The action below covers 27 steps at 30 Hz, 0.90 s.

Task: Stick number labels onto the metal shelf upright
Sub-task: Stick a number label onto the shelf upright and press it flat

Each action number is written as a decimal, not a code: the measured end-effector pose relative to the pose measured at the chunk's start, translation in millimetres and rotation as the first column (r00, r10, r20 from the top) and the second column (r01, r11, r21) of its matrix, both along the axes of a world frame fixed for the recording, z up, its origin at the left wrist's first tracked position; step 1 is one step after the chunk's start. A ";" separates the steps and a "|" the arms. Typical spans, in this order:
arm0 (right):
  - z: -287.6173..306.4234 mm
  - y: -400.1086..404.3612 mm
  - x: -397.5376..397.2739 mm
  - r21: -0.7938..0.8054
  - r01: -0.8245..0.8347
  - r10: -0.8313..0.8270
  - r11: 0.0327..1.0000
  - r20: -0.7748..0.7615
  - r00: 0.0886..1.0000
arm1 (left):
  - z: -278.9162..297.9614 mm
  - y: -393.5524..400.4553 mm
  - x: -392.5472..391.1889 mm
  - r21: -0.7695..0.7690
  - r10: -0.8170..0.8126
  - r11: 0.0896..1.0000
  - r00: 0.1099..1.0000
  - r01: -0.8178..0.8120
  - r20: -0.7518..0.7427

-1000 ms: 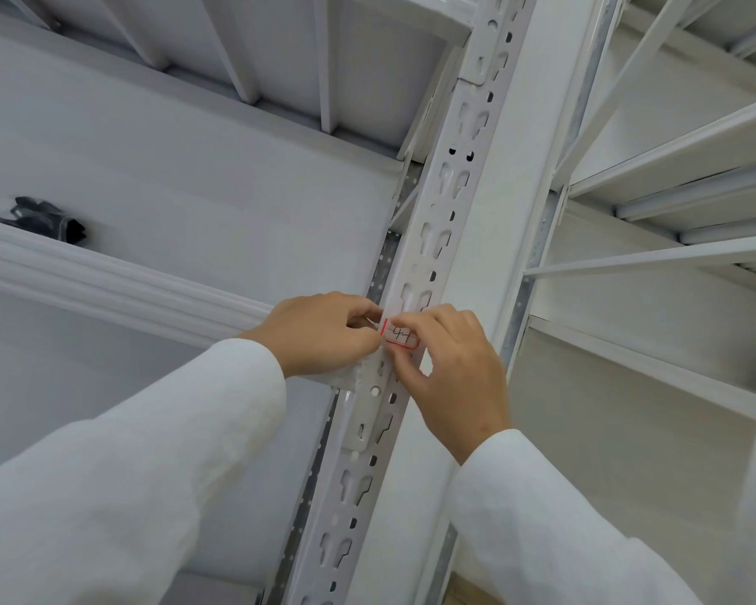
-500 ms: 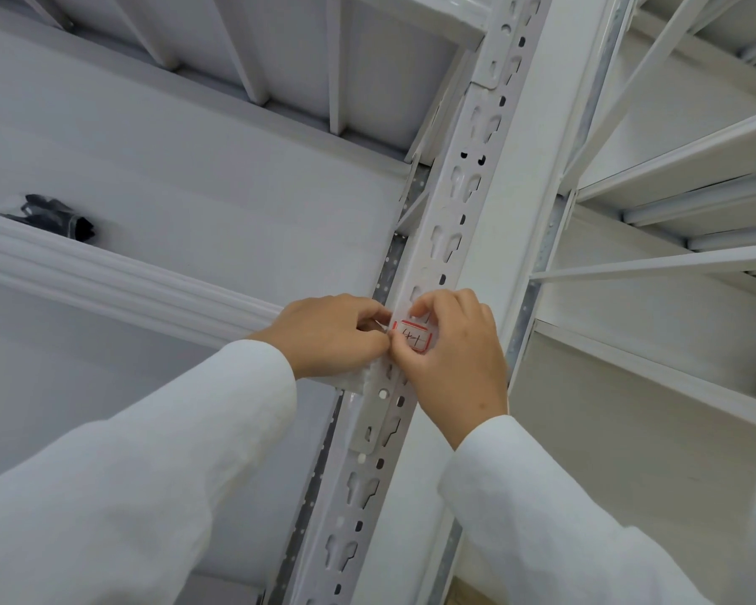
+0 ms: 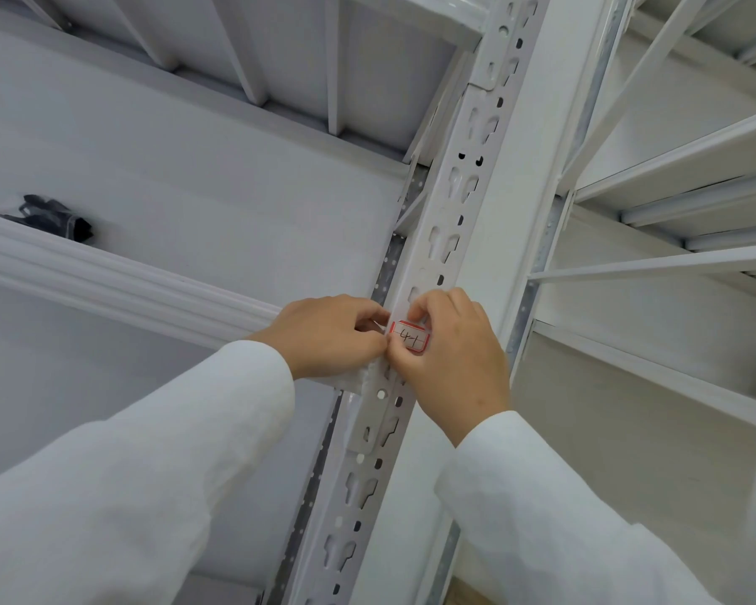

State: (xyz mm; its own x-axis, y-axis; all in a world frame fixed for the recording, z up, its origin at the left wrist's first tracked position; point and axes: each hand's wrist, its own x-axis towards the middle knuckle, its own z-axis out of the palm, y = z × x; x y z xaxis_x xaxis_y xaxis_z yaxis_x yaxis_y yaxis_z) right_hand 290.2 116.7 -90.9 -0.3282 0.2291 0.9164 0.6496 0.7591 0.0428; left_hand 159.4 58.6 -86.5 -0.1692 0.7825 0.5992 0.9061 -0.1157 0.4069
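Two hands set a label on a white slotted upright, seen from below.

From the left: a dark bundle (image 3: 57, 217) lies on a shelf (image 3: 105, 281) whose ribbed front edge runs toward the upright (image 3: 446, 238). The left hand (image 3: 328, 334), in a white sleeve (image 3: 149, 465), has a clenched grip, its fingertips meeting the left edge of the label (image 3: 410, 336); whether they pinch that edge or only press beside it cannot be told. The label, white with a red border and the handwritten mark "4-1", sits on the front face of the upright, among its keyhole slots, level with the shelf edge. The right hand (image 3: 455, 364) grasps the label, with curled fingers (image 3: 424, 310) above it and the thumb below. Further right, pale beams (image 3: 673, 176) of the neighbouring bay cross the view.
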 end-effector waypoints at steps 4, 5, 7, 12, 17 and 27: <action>2.2 -4.1 -0.7 0.043 0.055 -0.057 0.998 0.031 0.998 | -0.3 1.1 -0.5 -0.006 -0.015 1.000 1.000 0.015 0.008; 2.2 -4.7 -0.6 0.063 0.071 -0.074 0.995 0.041 0.996 | -0.5 1.1 -0.5 -0.006 -0.015 1.000 1.000 0.015 0.005; 0.8 -4.2 -1.3 0.105 0.085 -0.091 0.991 0.053 0.994 | -0.5 0.8 -0.9 -0.001 -0.011 1.000 1.000 0.011 0.003; -2.7 3.8 5.9 0.171 -0.001 0.005 0.985 -0.022 1.000 | -0.1 1.0 -0.5 -0.002 -0.016 1.000 1.000 0.016 0.013; -7.7 0.3 4.3 0.231 -0.030 0.033 0.972 -0.012 0.999 | 0.4 0.7 -0.2 -0.011 -0.007 1.000 1.000 0.007 0.006; 0.4 -13.2 -4.6 0.021 0.196 -0.197 0.980 0.160 0.967 | 1.1 -2.1 1.7 -0.027 -0.004 1.000 1.000 0.004 0.007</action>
State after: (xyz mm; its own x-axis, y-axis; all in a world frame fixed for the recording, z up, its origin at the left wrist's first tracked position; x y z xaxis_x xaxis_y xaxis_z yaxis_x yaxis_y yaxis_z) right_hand 285.6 103.5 -90.5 -0.4199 0.2991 0.8569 0.7703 0.6168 0.1622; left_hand 161.1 56.5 -85.4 -0.1705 0.7992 0.5764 0.9027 -0.1079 0.4166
